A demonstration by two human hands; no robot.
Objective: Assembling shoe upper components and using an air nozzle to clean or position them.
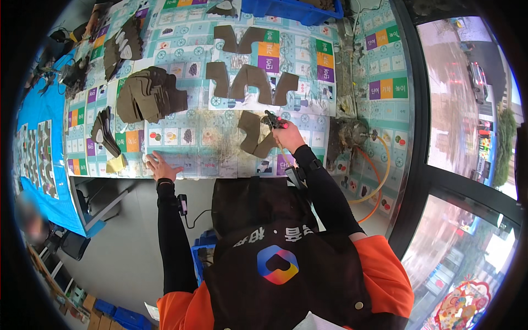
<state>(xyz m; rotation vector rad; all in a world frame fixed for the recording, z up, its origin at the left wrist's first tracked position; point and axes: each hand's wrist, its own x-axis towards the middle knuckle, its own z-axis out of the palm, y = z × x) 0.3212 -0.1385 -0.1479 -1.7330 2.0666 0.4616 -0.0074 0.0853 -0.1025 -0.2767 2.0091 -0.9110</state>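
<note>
In the head view, the right hand (290, 137) is closed around a dark spray gun (270, 119) with pinkish-red parts, held over the near part of the table (192, 168). The gun's nozzle end overlaps a curved brown piece (249, 125) lying near the table's front edge; whether the two touch cannot be told. The left hand (160, 166) has its fingers spread apart, palm down, at the front edge, near a small yellow block (116, 164).

Beyond the gun, more flat brown cutouts (252, 83) lie in two rows on a printed sheet. To their left sits a thick brown stack (144, 96), and a slimmer fanned bundle (104, 133) lies nearer the front edge, beside the block. A blue bin (294, 12) stands at the far edge.

Writing shows in many places. The sheets covering the table carry white characters on purple, orange and green blocks, among small fruit pictures and pale wheel drawings; dark smears hide some of the print. Matching sheets cover the wall panel (386, 70) on the right, beside a yellow hose (389, 165) and an orange hose (378, 190). The dark apron (242, 300) bears white characters, partly lost in folds, above a multicoloured hexagonal emblem (278, 264).
</note>
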